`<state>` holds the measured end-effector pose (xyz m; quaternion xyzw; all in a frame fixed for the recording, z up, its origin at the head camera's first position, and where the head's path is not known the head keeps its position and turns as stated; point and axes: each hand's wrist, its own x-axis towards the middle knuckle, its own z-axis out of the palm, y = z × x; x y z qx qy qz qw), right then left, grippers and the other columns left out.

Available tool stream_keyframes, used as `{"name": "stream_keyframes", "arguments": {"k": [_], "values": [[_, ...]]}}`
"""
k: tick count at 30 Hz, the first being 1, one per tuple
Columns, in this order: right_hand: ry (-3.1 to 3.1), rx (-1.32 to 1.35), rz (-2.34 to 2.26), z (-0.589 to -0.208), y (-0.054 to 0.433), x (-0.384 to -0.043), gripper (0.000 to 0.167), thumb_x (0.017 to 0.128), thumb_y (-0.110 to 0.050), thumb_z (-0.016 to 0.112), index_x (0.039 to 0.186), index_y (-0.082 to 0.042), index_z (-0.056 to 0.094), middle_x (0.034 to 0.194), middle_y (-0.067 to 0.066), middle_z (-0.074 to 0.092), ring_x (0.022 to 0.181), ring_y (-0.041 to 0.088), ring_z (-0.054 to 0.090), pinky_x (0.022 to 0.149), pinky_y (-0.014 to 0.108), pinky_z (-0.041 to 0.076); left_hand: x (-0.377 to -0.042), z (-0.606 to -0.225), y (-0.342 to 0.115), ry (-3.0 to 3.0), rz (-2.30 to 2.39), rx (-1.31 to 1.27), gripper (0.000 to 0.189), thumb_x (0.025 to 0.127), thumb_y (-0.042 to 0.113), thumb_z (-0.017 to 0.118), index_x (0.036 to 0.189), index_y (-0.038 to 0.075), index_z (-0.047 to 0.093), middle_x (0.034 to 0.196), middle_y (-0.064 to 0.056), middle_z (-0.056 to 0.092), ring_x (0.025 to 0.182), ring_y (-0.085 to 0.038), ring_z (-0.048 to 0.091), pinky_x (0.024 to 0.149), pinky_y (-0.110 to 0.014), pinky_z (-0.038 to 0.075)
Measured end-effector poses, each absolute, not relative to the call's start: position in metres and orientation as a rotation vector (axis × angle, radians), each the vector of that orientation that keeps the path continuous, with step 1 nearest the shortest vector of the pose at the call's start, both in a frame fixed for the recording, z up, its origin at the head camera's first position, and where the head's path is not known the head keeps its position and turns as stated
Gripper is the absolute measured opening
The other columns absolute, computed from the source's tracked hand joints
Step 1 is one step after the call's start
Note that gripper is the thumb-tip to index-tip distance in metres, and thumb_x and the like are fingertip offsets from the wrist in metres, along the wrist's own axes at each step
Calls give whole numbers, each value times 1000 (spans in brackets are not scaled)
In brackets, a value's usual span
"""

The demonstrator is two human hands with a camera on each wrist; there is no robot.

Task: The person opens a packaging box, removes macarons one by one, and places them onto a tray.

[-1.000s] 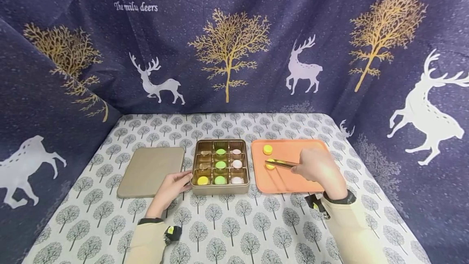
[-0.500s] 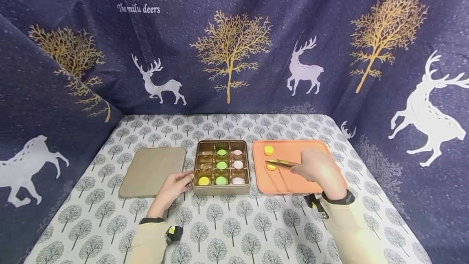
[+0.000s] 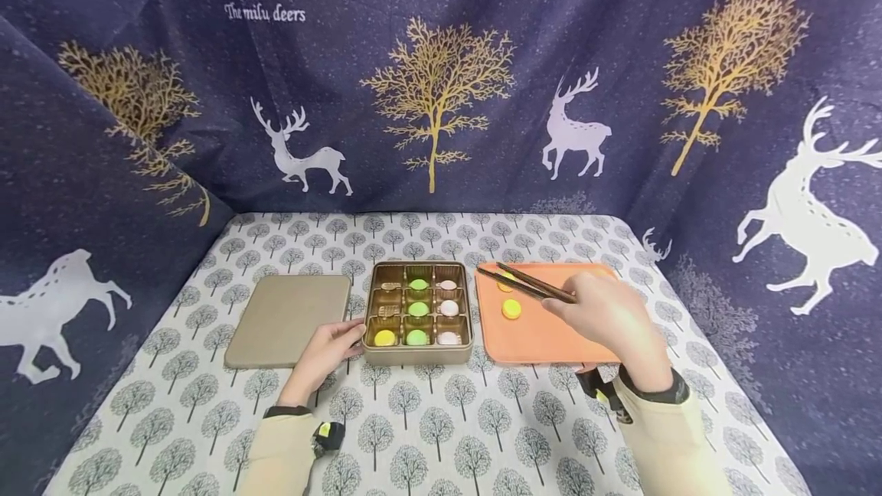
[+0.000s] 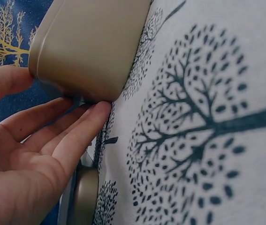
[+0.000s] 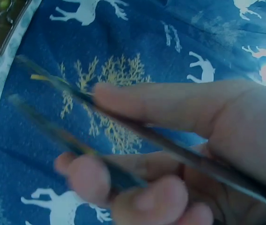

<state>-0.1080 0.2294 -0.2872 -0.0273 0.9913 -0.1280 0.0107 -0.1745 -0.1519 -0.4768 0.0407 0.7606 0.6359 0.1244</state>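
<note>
My left hand (image 3: 335, 344) rests its extended fingers on the left front corner of a gold tin box (image 3: 417, 356); in the left wrist view the thumb is at its rim. The box's divided insert has green macarons (image 3: 418, 310) in the middle column, pale pink macarons (image 3: 449, 308) on the right and one yellow macaron (image 3: 384, 337) at front left. With my right hand (image 3: 606, 316) I hold metal tongs (image 3: 534, 287) above the orange tray (image 3: 551, 343), tips apart with nothing between them. They partly cover the rear yellow macaron (image 3: 506, 282); another yellow macaron (image 3: 511, 309) lies nearer.
Left of the box lies a flat, gold-coloured lid (image 3: 289, 320). A tree-patterned cloth (image 3: 441, 419) covers the table. Behind it hangs a dark blue curtain (image 3: 386, 190) printed with deer and trees.
The tongs have lifted off the nearer yellow macaron and moved up toward the tray's back left, their tips spreading. That macaron stays on the tray. My left hand keeps its place at the box.
</note>
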Motion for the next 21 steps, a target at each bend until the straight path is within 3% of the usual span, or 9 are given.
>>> {"name": "stream_keyframes", "arguments": {"k": [5, 7, 14, 21], "values": [[3259, -302, -409, -291, 219, -108, 28, 87, -39, 71, 69, -18, 65, 53, -8, 39, 50, 10, 34, 46, 24, 30, -175, -477, -151, 2208, 1861, 100, 44, 101, 8, 49, 137, -15, 42, 146, -33, 40, 123, -44, 55, 101, -37, 52], [3316, -377, -352, -292, 214, -108, 34, 86, -40, 72, 62, -20, 60, 52, -9, 35, 50, 9, 32, 47, 24, 30, -175, -477, -151, 2207, 1863, 98, 44, 100, 8, 49, 137, -15, 42, 145, -33, 40, 124, -44, 54, 101, -37, 52], [3383, -486, -161, -295, 202, -110, 21, 84, -45, 72, 67, -33, 69, 46, -15, 27, 43, 5, 25, 39, 23, 20, -173, -475, -150, 2205, 1869, 93, 45, 101, 9, 49, 138, -16, 41, 147, -33, 38, 126, -44, 52, 103, -40, 51], [3132, -501, -492, -299, 186, -112, 39, 88, -34, 70, 59, -19, 51, 51, -11, 30, 45, 4, 27, 40, 18, 25, -173, -474, -149, 2214, 1866, 77, 45, 100, 9, 50, 137, -15, 42, 146, -32, 40, 125, -43, 53, 102, -38, 52]]}}
